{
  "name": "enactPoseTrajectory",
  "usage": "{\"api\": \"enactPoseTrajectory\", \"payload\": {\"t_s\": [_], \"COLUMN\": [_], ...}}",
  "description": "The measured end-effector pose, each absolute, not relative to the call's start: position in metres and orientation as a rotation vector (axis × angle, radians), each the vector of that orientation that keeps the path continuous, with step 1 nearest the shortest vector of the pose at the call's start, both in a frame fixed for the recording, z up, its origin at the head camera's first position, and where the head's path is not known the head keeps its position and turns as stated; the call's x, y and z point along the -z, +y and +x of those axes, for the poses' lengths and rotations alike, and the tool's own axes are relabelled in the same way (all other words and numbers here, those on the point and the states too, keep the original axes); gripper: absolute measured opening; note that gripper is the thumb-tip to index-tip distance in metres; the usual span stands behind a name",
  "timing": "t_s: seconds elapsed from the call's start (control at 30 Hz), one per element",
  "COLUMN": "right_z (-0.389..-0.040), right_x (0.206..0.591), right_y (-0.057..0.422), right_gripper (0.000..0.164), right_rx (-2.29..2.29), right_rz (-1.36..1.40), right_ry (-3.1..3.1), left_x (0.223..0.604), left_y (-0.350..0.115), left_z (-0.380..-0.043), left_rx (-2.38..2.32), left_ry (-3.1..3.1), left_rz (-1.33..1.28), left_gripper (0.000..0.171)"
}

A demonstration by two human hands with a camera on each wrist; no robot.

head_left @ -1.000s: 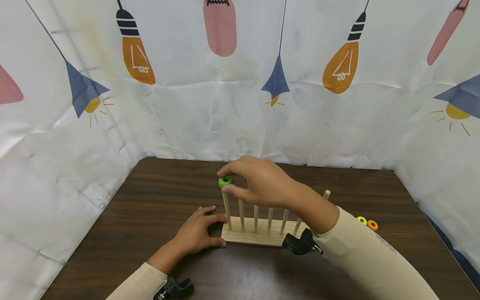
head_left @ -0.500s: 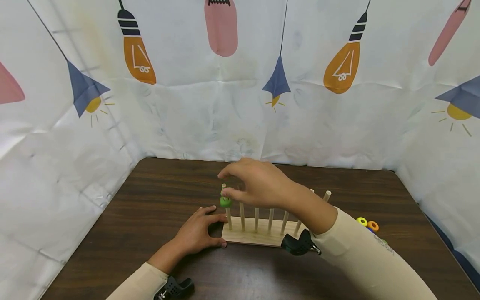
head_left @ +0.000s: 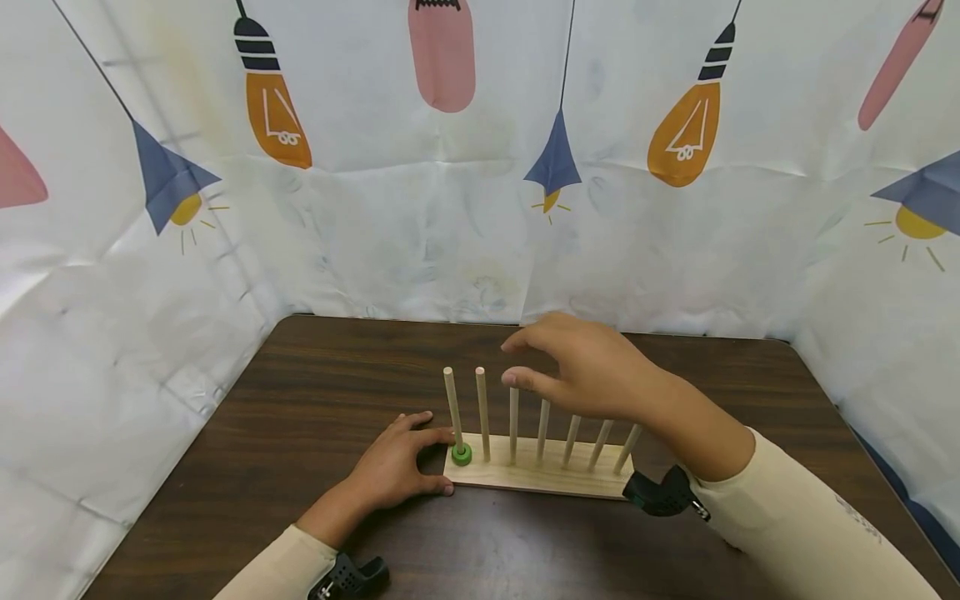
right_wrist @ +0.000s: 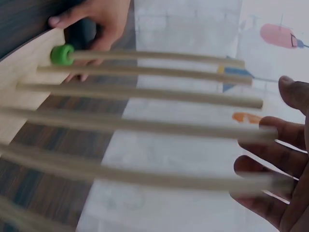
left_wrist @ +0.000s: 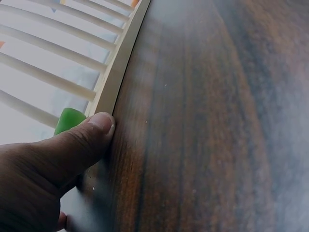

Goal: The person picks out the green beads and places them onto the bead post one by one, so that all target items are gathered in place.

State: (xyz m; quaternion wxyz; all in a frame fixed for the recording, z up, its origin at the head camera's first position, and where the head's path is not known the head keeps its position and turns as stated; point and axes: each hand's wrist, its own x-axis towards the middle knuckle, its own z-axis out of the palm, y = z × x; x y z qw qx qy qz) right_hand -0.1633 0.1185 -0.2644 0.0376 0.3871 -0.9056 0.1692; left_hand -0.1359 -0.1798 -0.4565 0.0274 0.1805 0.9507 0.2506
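Observation:
A pale wooden peg board (head_left: 536,477) with a row of several upright pegs stands on the dark table. One green bead (head_left: 461,455) sits at the foot of the leftmost peg, against the base. My left hand (head_left: 390,467) grips the board's left end, thumb at the front edge and a finger at the back; its thumb (left_wrist: 91,133) shows beside the bead in the left wrist view. Above the middle pegs my right hand (head_left: 588,367) hangs with fingers spread and nothing in them. In the right wrist view its fingers (right_wrist: 285,159) pass near the peg tops.
The brown wood-grain table (head_left: 337,358) reaches back to a white printed curtain (head_left: 360,233) that encloses it on several sides. A black wrist camera (head_left: 663,492) on the right wrist overlaps the board's right end in the head view.
The green bead has left my right fingers and slid down the leftmost peg to the base. My right hand has moved right, its forearm now covering the yellow and orange beads. The left hand stays put.

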Motion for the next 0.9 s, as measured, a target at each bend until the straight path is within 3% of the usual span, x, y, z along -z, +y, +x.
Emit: {"api": "enactPoseTrajectory", "payload": {"t_s": [0.47, 0.9], "right_z": [-0.154, -0.134], "right_x": [0.275, 0.295], "right_y": [0.196, 0.254], "right_gripper": [0.026, 0.034], "right_rx": [-0.636, -0.627], "right_rz": [1.086, 1.021], "right_ry": [-2.696, -2.555], "left_x": [0.46, 0.458], "left_y": [-0.181, -0.18], "left_z": [-0.136, -0.136], "left_rx": [-0.795, -0.784], "left_ry": [2.937, 2.944], "left_rz": [0.634, 0.604], "left_gripper": [0.06, 0.067]}}
